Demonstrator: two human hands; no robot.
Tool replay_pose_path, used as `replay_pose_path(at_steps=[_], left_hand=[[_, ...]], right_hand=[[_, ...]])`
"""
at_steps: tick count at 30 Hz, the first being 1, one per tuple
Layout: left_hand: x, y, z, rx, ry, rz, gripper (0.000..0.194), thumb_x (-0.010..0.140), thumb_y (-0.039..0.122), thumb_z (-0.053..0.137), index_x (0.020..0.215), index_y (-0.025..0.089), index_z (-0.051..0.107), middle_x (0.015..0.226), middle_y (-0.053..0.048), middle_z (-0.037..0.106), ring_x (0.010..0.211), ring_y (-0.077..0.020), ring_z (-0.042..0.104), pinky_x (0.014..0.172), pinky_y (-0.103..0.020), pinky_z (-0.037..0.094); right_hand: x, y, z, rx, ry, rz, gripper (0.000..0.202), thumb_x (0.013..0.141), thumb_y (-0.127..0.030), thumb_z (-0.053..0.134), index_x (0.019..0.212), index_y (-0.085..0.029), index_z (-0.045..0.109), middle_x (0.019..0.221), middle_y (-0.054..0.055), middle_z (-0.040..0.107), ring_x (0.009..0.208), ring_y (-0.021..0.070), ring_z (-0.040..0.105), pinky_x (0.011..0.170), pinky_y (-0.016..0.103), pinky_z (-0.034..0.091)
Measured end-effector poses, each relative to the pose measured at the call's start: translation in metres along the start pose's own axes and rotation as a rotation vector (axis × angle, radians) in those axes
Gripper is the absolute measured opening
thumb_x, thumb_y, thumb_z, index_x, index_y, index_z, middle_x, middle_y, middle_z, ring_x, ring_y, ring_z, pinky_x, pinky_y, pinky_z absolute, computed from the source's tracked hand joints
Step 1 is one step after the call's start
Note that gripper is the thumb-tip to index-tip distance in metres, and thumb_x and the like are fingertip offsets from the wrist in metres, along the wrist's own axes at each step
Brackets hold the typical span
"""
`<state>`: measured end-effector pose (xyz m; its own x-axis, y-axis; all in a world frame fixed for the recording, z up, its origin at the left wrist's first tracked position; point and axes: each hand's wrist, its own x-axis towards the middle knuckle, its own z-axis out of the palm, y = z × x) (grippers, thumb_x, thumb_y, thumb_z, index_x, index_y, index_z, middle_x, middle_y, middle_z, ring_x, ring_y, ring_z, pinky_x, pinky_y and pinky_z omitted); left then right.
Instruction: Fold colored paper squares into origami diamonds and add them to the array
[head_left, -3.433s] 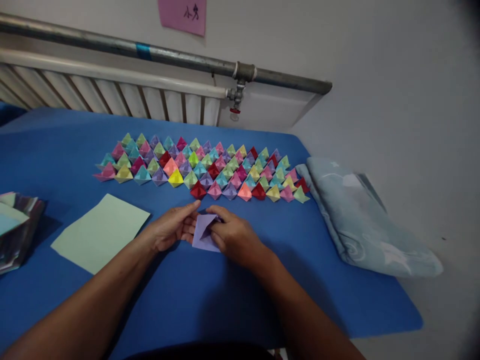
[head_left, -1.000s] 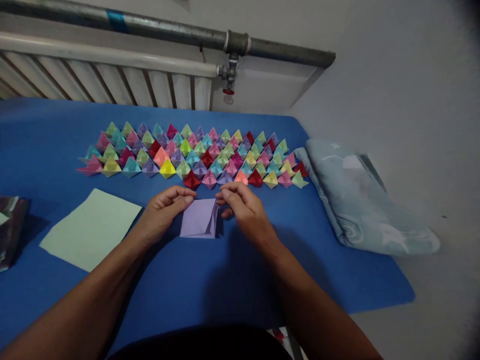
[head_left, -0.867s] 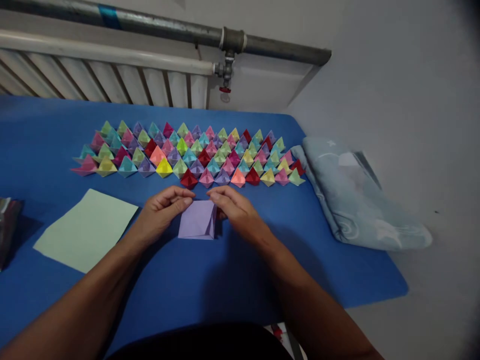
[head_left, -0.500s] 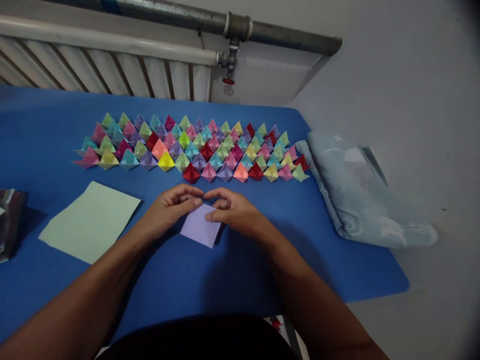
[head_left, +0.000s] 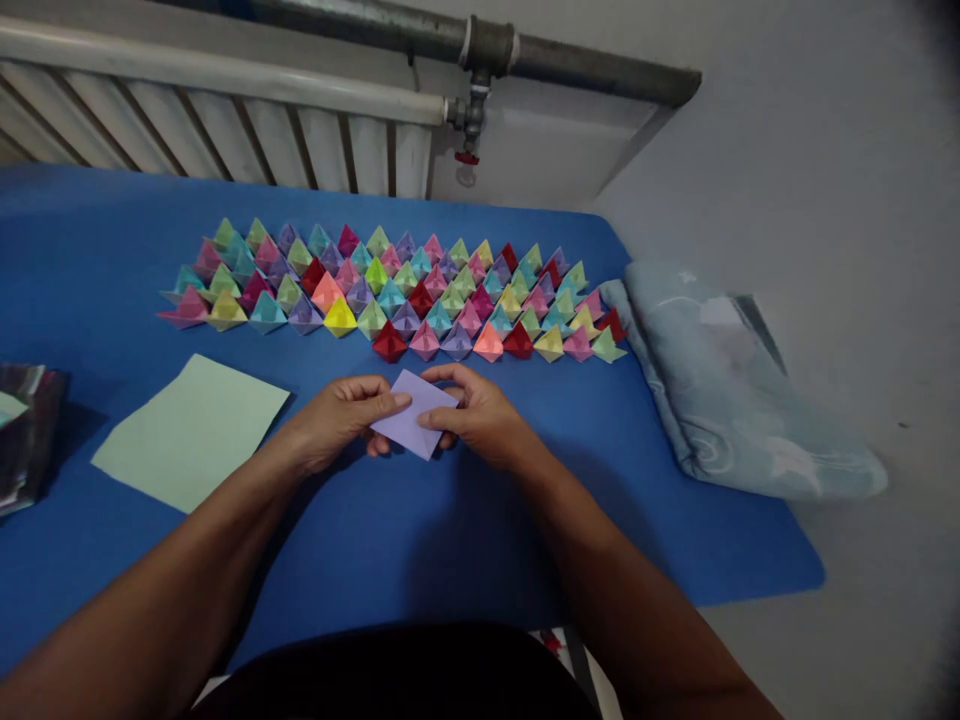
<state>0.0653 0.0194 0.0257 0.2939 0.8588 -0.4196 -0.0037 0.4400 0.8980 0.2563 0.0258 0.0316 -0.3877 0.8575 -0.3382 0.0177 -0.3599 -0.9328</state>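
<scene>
Between my hands is a small folded square of lilac origami paper (head_left: 412,425), tilted so that one corner points away from me. My left hand (head_left: 349,415) pinches its left side, thumb on top and fingers underneath. On the right side, my right hand (head_left: 480,415) grips it the same way, with the thumb pressed on the face and the index finger along the upper edge. Beyond my hands stand rows of folded paper boats (head_left: 457,340) in many colours. A pale green sheet of paper (head_left: 191,430) lies flat to the left of my left hand.
The blue table (head_left: 337,580) meets a white radiator (head_left: 322,150) and a pipe with a red valve at the back. A folded grey-blue cloth (head_left: 697,390) lies at the right edge by the wall. A shiny plastic packet (head_left: 34,440) sits far left.
The lilac paper has turned and moved away from me, its far corner now showing between my hands. My left fingers have gone from its upper edge to its left side and underneath.
</scene>
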Motion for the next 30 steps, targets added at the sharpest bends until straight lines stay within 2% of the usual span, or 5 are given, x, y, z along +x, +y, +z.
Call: replay_pose_path(at_steps=[5,12,17,19,30], left_hand=[[-0.001,0.001,0.001,-0.017,0.084,0.071,0.037,0.068,0.05,0.083,0.069,0.016,0.066,0.06,0.002,0.06,0.052,-0.0089,0.054,0.05,-0.02,0.041],[-0.002,0.0,0.005,0.043,0.114,0.067,0.038,0.068,0.051,0.081,0.067,0.017,0.064,0.054,0.004,0.054,0.045,-0.0073,0.046,0.044,-0.019,0.032],[-0.003,0.004,0.003,0.09,-0.014,0.012,0.041,0.065,0.053,0.083,0.069,0.017,0.064,0.057,0.0,0.062,0.049,-0.0121,0.057,0.045,-0.022,0.046],[-0.003,0.004,0.0,0.105,-0.049,-0.026,0.039,0.065,0.05,0.084,0.068,0.017,0.063,0.053,0.0,0.061,0.046,-0.0121,0.057,0.042,-0.021,0.045],[-0.003,0.008,-0.014,0.283,0.063,-0.088,0.031,0.07,0.039,0.08,0.058,0.019,0.06,0.049,0.002,0.058,0.036,-0.0096,0.047,0.033,-0.019,0.031]], right_hand=[[-0.001,0.001,0.001,-0.007,-0.017,0.022,0.045,0.064,-0.015,0.072,0.107,-0.021,0.056,0.07,-0.008,0.063,0.049,0.0077,0.057,0.044,0.019,0.047],[0.001,0.005,0.006,-0.059,-0.046,0.009,0.034,0.07,-0.017,0.068,0.102,-0.02,0.057,0.063,-0.009,0.059,0.046,0.0065,0.054,0.044,0.018,0.047],[0.003,0.006,0.003,-0.099,0.054,-0.074,0.027,0.074,-0.018,0.064,0.1,-0.021,0.057,0.06,-0.01,0.056,0.046,0.0068,0.052,0.044,0.018,0.043],[0.004,0.006,0.002,-0.136,0.076,-0.077,0.025,0.076,-0.02,0.063,0.1,-0.021,0.057,0.06,-0.01,0.055,0.046,0.0074,0.051,0.046,0.019,0.042],[0.005,0.019,-0.002,-0.689,0.16,-0.251,0.031,0.083,-0.021,0.055,0.112,-0.024,0.064,0.063,-0.007,0.053,0.057,0.0114,0.048,0.058,0.025,0.036]])
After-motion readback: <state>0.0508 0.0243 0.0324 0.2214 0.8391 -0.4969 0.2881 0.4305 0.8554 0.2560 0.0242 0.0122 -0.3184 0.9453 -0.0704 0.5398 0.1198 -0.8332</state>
